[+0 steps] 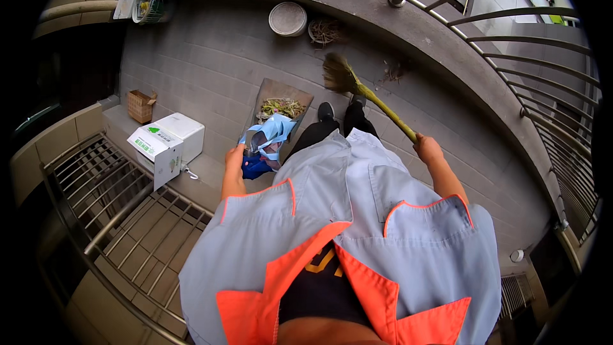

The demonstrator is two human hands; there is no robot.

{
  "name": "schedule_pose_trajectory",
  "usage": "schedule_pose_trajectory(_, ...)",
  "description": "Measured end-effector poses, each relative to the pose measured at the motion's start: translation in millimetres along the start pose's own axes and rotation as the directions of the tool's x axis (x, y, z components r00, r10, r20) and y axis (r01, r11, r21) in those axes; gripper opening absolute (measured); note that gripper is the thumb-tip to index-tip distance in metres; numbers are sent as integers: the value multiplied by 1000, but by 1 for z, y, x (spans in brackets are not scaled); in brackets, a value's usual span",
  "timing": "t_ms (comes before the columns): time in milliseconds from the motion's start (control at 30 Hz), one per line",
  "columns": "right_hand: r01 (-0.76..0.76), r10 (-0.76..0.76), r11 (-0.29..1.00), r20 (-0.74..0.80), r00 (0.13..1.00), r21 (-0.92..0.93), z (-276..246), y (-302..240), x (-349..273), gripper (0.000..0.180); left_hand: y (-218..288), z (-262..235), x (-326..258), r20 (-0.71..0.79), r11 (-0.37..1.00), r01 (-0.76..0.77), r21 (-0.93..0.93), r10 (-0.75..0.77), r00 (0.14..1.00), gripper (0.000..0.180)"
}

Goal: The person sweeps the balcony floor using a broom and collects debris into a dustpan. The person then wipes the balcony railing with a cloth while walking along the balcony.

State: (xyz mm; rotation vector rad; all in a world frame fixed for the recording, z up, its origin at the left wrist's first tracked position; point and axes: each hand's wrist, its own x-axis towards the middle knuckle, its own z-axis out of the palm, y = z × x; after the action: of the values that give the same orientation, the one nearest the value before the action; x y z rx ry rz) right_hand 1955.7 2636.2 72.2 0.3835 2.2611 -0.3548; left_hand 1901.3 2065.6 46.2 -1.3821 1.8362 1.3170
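My right hand [429, 149] is closed on the end of the broom [377, 101], fingers wrapped round its yellow-green handle with no gap that I can see. From my fist the handle slants up and leftward past my right shoe [358, 99] to the brown bristle head; whether the bristles touch the floor I cannot tell.

My left hand [235, 161] is at the left edge of a light blue bag [276, 129], its fingers bent inward and partly hidden. I cannot tell how tightly it is closed, nor whether it has the bag itself or something behind it. A dark blue bundle [257, 167] sits just beside that hand, below the bag.

Just beyond the bag is a grey dustpan [288, 90], with green and brownish plant scraps [281, 108] heaped in it; the bag overlaps its near part. It is left of my left shoe [325, 111].

To the right of the broom head, a small scatter of dry debris [394, 71] lies on the tiled floor [211, 45]. A pot of twigs [325, 30] and a round whitish bucket [287, 19] stand farther off, near the low wall.
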Motion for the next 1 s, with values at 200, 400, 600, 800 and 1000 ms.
schedule_pose_trajectory(200,-372,323,864,193,926,338,-5,-13,-48,30,-21,-10,23,-2,1000,9,20,-9,1000,23)
schedule_pose_trajectory(400,-129,140,900,5,990,416,14,-33,-113,30,-26,-4,33,20,998,-18,68,16,1000,24)
schedule_pose_trajectory(600,-78,67,979,63,996,186,26,-34,-97,37,-24,9,47,21,985,-40,170,37,999,25)
schedule_pose_trajectory(800,-150,158,984,77,984,-95,33,-6,-82,42,-15,35,42,85,967,-78,243,59,995,28)
schedule_pose_trajectory(1000,-184,179,980,-69,981,-77,33,35,-103,45,3,93,33,103,913,-187,362,161,982,33)
